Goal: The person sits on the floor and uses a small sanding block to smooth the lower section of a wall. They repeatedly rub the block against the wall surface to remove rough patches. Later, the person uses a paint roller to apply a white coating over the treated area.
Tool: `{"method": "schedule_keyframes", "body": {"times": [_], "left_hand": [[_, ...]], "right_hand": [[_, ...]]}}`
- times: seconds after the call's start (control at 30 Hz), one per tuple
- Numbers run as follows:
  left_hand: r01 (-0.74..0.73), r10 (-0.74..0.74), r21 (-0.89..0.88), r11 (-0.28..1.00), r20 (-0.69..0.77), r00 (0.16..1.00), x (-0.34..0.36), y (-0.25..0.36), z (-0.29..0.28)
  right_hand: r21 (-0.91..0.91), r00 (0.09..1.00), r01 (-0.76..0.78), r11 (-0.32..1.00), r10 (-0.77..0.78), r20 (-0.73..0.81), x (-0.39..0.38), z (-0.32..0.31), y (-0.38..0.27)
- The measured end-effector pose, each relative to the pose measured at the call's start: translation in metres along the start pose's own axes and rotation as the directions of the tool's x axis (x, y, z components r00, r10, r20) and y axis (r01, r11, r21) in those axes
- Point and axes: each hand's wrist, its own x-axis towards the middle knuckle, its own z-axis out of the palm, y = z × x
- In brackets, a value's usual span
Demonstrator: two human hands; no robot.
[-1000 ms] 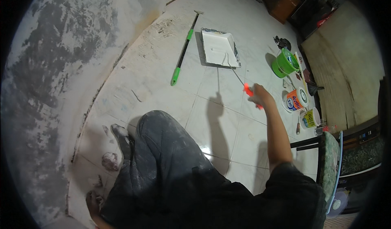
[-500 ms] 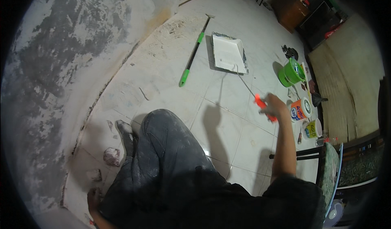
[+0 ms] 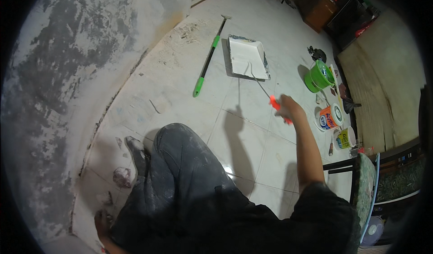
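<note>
My right hand is closed round the orange handle of a paint roller, held out in front of me above the tiles. Its bent wire frame reaches to the white paint tray, over the near end. The roller's head is hard to make out against the white inside the tray. At the lower left, my left hand is low beside my leg, next to a whitish chunk; shadow hides its fingers.
A green-and-black extension pole lies left of the tray. A patchy grey wall rises at left. At right stand a green bucket, an orange-and-white tub and a yellow-labelled tub. A chair is nearer.
My right hand has moved a little left and farther forward with the roller. The roller's wire end has shifted up into the tray. The whole view has also shifted slightly.
</note>
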Motion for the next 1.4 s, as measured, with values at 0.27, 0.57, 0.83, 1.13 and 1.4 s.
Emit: {"method": "schedule_keyframes", "body": {"times": [0.27, 0.57, 0.83, 1.13, 1.4], "left_hand": [[-0.015, 0.016, 0.034, 0.999, -0.033, 0.999, -0.001, -0.022, 0.0], [-0.001, 0.001, -0.003, 1.0, -0.113, 0.994, -0.018, -0.021, -0.009], [-0.03, 0.032, 0.07, 0.997, -0.033, 0.999, -0.002, -0.034, -0.007], [-0.024, 0.032, 0.12, 0.993, -0.066, 0.997, -0.011, -0.039, -0.013], [0.011, -0.011, -0.004, 1.0, -0.035, 0.999, 0.005, -0.039, -0.006]], "right_hand": [[-0.128, 0.997, 0.064, 0.99, -0.07, -0.041, -0.002, -0.006, -0.018], [-0.175, 0.99, 0.138, 0.975, -0.131, 0.047, -0.03, 0.001, -0.042], [-0.162, 0.99, 0.131, 0.978, -0.138, -0.029, 0.017, 0.013, -0.021], [-0.062, 0.992, 0.117, 0.991, -0.113, 0.061, 0.006, 0.025, -0.008], [0.061, 0.984, -0.104, 0.993, 0.094, 0.148, -0.009, 0.012, -0.017]]}}
